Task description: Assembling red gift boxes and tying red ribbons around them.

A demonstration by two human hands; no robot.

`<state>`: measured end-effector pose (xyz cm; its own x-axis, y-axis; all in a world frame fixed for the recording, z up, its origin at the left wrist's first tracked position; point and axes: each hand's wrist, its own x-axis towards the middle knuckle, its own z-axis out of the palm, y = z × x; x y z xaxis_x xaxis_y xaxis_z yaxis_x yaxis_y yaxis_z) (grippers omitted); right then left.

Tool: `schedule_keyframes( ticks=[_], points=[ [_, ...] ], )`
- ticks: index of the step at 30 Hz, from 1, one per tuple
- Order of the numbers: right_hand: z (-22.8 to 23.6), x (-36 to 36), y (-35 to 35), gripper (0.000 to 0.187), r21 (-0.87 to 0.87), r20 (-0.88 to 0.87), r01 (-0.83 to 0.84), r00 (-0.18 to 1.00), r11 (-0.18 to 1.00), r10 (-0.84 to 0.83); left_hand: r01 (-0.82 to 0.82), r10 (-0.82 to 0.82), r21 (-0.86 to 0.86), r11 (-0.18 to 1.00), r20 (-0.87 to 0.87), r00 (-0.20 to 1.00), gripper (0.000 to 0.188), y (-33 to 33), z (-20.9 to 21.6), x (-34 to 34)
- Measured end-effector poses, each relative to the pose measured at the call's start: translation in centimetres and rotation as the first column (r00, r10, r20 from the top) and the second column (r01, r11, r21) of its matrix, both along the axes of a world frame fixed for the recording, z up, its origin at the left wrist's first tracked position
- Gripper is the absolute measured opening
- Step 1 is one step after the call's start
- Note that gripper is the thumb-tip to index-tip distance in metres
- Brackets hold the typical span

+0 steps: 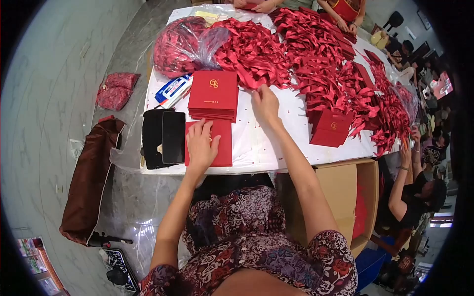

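Note:
My left hand (200,143) lies with fingers spread on a flat red paper piece (222,153) with a gold emblem, a bag or an envelope; I cannot tell which. Just beyond it is a stack of the same red pieces (213,91). Reaching farther out, my right hand (266,104) has its fingertips closed at the near edge of a large heap of red ribbons (254,52). It seems to pinch a ribbon there, though the fingers partly hide it.
Left of my left hand lie a black phone (173,138), a black pouch (152,133) and a wipes pack (174,91). A plastic bag of ribbons (180,47) sits behind. Ribboned red bags (332,128) lie right, above a cardboard box (368,197). Co-workers' hands (345,24) work across the table (256,148).

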<state>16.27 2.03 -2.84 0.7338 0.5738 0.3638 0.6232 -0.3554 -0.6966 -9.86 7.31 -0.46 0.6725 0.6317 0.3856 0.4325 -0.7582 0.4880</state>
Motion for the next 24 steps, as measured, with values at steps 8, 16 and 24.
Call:
schedule_keyframes(
  ticks=[8, 16, 24],
  points=[
    [2.3, -2.6, -9.2, 0.011, 0.077, -0.156, -0.059, 0.985, 0.995, 0.070, 0.040, -0.022, 0.074, 0.996, -0.229, 0.973, 0.076, 0.0, 0.4, 1.4],
    [3.3, -7.6, -13.7, 0.010, 0.012, 0.084, -0.276, 0.958, 0.961, 0.274, 0.268, -0.272, 0.078, 0.960, 0.060, 0.960, 0.041, -4.8, 1.2, 4.8],
    [5.0, -8.5, -14.8, 0.011, 0.228, -0.447, -0.243, 0.834, 0.943, 0.323, 0.418, -0.291, -0.516, 0.748, 0.312, 0.905, 0.019, -7.5, 1.6, 6.9]
  ],
)
